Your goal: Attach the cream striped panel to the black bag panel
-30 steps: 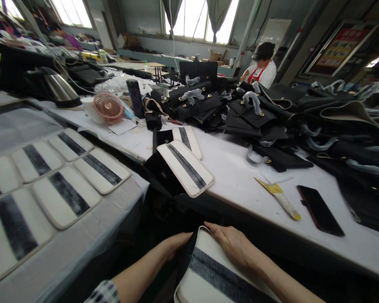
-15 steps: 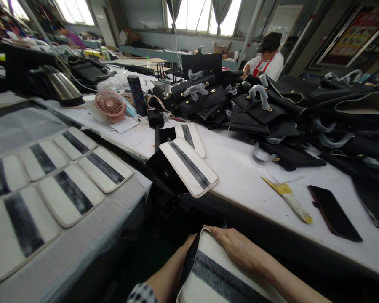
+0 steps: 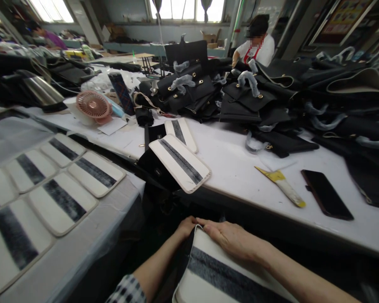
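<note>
Right hand: the right hand (image 3: 233, 240) is closing over the long edge of the striped panel (image 3: 222, 269), the thumb side lying on the white face and the fingers reaching to the far corner.
Left hand: the left hand (image 3: 187, 226) is meeting the right fingertips at that corner; the panel is partly hiding it, so whether it is pinching or only bracing cannot be told.
Panel position: the panel is tilting in front of the bench (image 3: 230, 164), apart from its near edge; what is supporting its lower end is out of view.
Black piece: dark material (image 3: 183, 257) is running along the panel's left side, just beside the left hand.
Handling: the panel is probably light, flat and fairly stiff, bending only a little; the black piece is likely softer and folding easily. The dark stripe may be tacky or marking, so holding by the pale rim is advisable.
Hold points: rounded corners and long edges are offering the surest grip, thumb above and fingers beneath.
Bench, near edge: a loose panel (image 3: 180, 162) is overhanging the edge, overlapping another panel (image 3: 178, 126) behind it.
Bench, right part: a yellow-ended tool (image 3: 282, 185) and a phone (image 3: 326, 193) are lying near the edge.
Left table: six similar panels are lying on the grey cover (image 3: 113, 206).
Bench, far side: black bags (image 3: 243, 103) are heaping up.
</note>
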The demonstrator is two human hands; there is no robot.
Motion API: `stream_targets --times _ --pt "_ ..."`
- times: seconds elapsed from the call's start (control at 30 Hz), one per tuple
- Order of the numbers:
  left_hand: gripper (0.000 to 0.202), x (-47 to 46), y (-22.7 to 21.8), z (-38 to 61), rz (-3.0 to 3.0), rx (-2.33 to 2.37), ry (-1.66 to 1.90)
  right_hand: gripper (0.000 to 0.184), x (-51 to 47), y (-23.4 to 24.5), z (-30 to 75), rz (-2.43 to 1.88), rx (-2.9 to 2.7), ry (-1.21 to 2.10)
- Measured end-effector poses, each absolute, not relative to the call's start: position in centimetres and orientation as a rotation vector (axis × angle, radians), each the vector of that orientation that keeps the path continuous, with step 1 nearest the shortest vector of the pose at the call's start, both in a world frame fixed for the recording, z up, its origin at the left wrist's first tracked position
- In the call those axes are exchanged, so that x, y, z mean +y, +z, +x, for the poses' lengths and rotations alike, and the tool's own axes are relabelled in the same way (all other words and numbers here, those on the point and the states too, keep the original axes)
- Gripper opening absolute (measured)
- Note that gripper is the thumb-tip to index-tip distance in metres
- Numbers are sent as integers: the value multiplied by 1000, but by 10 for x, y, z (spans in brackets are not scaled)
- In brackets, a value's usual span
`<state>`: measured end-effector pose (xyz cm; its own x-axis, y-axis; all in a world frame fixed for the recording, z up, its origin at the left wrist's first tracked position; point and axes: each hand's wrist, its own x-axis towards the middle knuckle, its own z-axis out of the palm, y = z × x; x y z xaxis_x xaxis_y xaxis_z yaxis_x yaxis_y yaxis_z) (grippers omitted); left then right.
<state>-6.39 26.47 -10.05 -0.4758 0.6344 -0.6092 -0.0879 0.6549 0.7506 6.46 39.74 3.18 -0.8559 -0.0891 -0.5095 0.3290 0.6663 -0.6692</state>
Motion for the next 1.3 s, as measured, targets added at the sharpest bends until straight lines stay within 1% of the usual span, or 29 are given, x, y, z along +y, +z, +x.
stream_targets --times 0.03,0.13,0.27,0.37,0.63,0.93,1.03,1.1,1.2,1.3 --pt "28 266 -89 -69 471 1882 908 56 399 32 67 195 2364 -1098" --pt "42 271 -49 -84 640 1774 919 58 406 32 77 240 2345 -1096" --pt "45 279 -4 -92 822 1607 788 58 415 36 94 239 2333 -1155" --pt "45 285 13 -93 875 1540 658 57 423 39 108 280 2306 -1195" --pt "40 301 29 -93 953 1489 351 58 444 42 145 361 2225 -1273" --pt "37 311 31 -95 1047 1497 192 56 474 43 196 496 2201 -1230" --pt "38 316 31 -94 1067 1492 167 57 467 45 185 509 2213 -1177" --pt "39 319 32 -91 1081 1494 154 57 457 43 169 470 2232 -1199" --pt "38 320 34 -89 1117 1507 137 59 441 38 137 363 2274 -1288" --pt "35 318 37 -88 1147 1527 117 59 429 34 111 205 2318 -1295"
